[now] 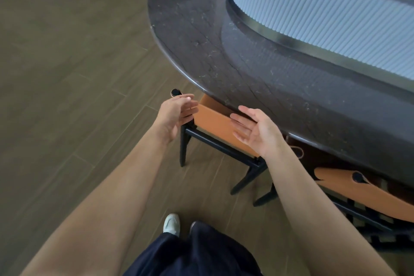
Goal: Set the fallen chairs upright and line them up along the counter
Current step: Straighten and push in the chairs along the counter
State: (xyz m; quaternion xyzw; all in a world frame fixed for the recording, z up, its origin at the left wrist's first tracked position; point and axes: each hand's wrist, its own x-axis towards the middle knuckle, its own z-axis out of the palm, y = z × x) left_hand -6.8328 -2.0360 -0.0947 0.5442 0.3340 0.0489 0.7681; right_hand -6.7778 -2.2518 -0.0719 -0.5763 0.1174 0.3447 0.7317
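Head view: both my hands are open, fingers loose, gripping nothing. My left hand [177,114] is just beside the black round-topped post [175,92] of the orange leather-backed, black-framed chair [215,122], and my right hand [257,132] is near its backrest. The chair stands upright, tucked under the dark marbled curved counter [224,51]. A second orange chair [369,192] stands close by. A careless shove could, I judge, tangle their legs or knock the backrest against the counter edge.

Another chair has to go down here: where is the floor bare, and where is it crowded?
Bare floor stretches left of the counter and the near chair. The strip by the shoe is free. Crowded on the right: the second chair stands close beside the first, legs nearly meeting.
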